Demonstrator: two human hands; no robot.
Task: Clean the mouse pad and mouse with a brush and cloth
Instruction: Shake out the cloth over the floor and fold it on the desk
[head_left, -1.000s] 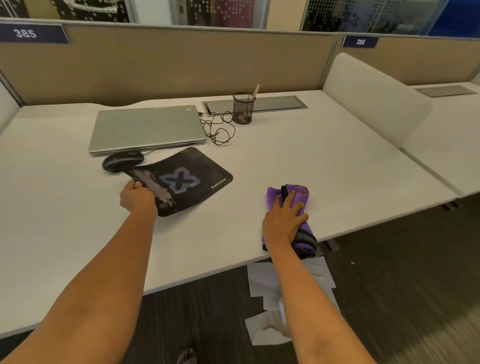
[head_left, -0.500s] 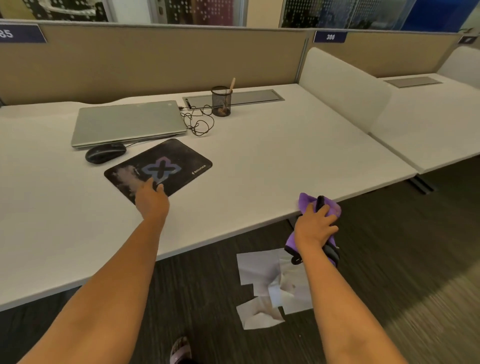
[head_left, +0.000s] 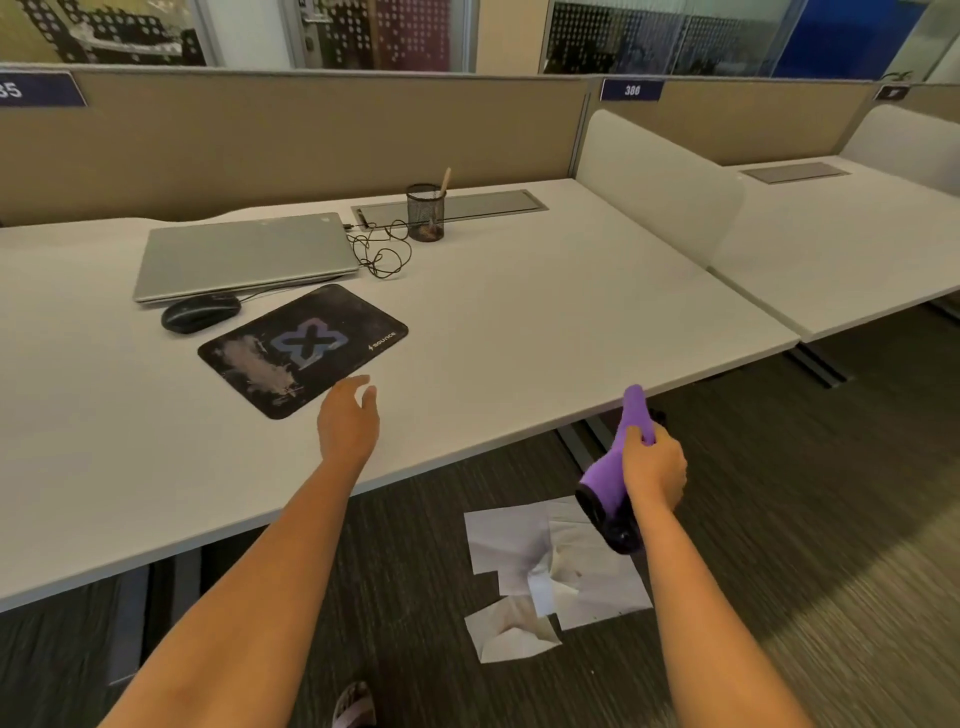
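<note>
Mouse pad (head_left: 304, 348) lay flat on the bench (head_left: 519, 338) with a pale smear on its left half, so cleaning was judged not yet begun. The mouse (head_left: 200, 312) sat just beside the pad's far-left corner. The right grip (head_left: 652, 467) was curled round the purple cloth (head_left: 631, 431), from which a dark object (head_left: 613, 525), probably the brush, protruded. This grip hung beyond the bench's front edge, well apart from the pad. The left grip (head_left: 348, 426), fingers loosely spread and empty, hovered near the pad's near edge. The next move called for carrying the tools to the smear while the left grip steadied the pad.
</note>
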